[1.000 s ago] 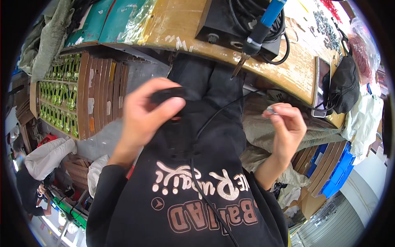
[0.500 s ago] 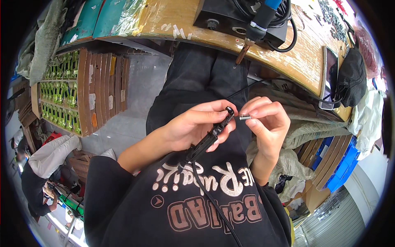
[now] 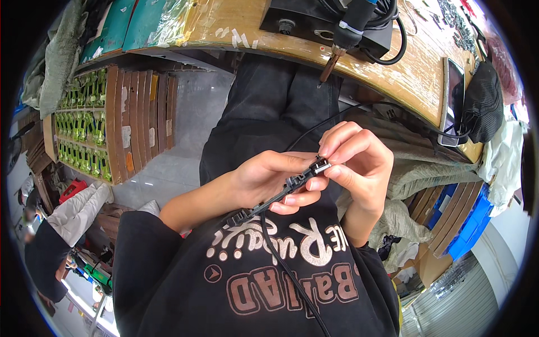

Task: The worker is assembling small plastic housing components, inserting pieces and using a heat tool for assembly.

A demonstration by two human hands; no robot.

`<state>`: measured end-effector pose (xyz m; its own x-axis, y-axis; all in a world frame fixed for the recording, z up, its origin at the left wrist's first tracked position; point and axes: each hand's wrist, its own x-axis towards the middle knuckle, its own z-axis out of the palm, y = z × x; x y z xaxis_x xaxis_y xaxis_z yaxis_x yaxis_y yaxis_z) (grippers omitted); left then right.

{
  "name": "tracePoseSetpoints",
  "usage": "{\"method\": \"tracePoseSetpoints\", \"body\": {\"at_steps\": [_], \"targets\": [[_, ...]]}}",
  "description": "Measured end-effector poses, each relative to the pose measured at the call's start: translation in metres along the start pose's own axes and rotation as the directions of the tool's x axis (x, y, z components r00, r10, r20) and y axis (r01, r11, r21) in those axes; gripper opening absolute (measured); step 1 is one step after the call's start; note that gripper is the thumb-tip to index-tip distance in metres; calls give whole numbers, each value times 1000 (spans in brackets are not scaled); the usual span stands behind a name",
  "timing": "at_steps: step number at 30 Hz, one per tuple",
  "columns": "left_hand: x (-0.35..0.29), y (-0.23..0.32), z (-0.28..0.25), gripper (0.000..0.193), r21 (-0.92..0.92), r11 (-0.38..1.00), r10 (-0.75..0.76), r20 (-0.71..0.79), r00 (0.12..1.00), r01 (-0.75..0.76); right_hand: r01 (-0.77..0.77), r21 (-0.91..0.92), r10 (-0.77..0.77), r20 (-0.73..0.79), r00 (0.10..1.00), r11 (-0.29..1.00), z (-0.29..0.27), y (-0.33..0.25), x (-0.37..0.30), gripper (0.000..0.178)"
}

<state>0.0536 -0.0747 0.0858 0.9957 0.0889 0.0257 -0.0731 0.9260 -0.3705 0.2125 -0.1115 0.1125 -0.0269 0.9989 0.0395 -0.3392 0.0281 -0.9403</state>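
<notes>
Pinching the black strip [image 3: 293,185] near the view's centre, the left hand [image 3: 261,173] should hold steady; the right hand [image 3: 364,164], pinching the silvery piece [image 3: 321,167] at the strip's two-o'clock end, should align it squarely.

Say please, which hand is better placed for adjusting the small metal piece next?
Probably the right hand: its fingertips are at the small metal piece, while the left hand supports the long black part.

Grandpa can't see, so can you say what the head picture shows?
A person's left hand holds a long black part while the right hand pinches a small silvery piece at its end. Beyond, a soldering iron juts past a wooden bench.
</notes>
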Motion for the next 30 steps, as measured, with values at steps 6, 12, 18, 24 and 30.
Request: {"method": "tracePoseSetpoints", "body": {"at_steps": [6, 12, 18, 24, 30], "targets": [[1, 0, 1, 24, 12, 999, -46, -20, 999, 46, -39, -97, 41, 23, 999, 994, -5, -10, -1, 12], [1, 0, 2, 23, 26, 997, -71, -92, 993, 74, 28, -375, 3, 82, 997, 927, -8, -24, 4, 12], [1, 1, -1, 23, 19, 999, -27, -62, 998, 28, -30, -323, 21, -31, 999, 946, -1, -17, 0, 11], [1, 1, -2, 22, -7, 1000, -30, -50, 998, 30, -33, -236, 4, -124, 992, 971, 3, -10, -5, 10], [1, 1, -3, 21, -4, 1000, -10, -57, 998, 10, 3, -273, -45, -148, 988, 962, 5, -7, -7, 10]]}}
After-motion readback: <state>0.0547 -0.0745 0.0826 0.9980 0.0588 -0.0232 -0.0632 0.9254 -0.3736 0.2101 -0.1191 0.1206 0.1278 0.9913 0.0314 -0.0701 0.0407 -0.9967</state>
